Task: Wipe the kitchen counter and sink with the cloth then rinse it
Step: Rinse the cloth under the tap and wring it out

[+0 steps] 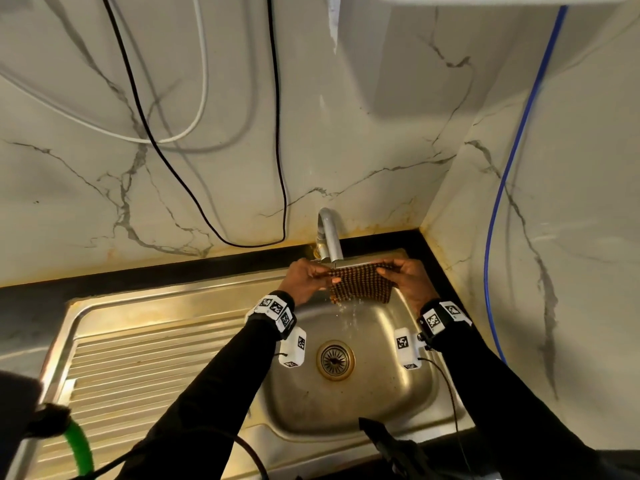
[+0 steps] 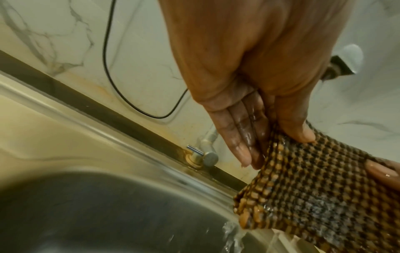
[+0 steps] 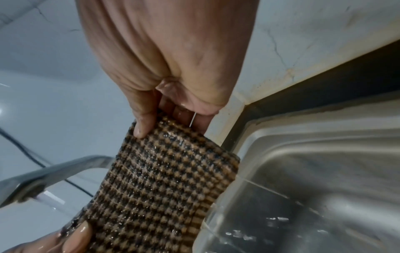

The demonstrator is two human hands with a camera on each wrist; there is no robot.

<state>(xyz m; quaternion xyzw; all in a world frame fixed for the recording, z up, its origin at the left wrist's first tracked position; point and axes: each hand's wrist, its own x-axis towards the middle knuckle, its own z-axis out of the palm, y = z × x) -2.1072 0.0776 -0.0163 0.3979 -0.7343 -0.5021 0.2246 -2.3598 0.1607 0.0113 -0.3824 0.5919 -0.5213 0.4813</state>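
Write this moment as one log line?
step: rinsing | cloth: under tap, dripping | left hand: pinches cloth | right hand: pinches cloth

walls: pale marble-look panels [image 1: 346, 143] with grey veins, meeting in a corner at right
cables: black cable [image 1: 277, 133], white cable [image 1: 202, 81], blue cable [image 1: 512, 161] hanging on walls
wall foot: yellowish staining [image 1: 381, 226] along the worktop's back edge

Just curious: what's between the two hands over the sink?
The wet checked cloth, stretched between the left hand and right hand under the tap, in the head view.
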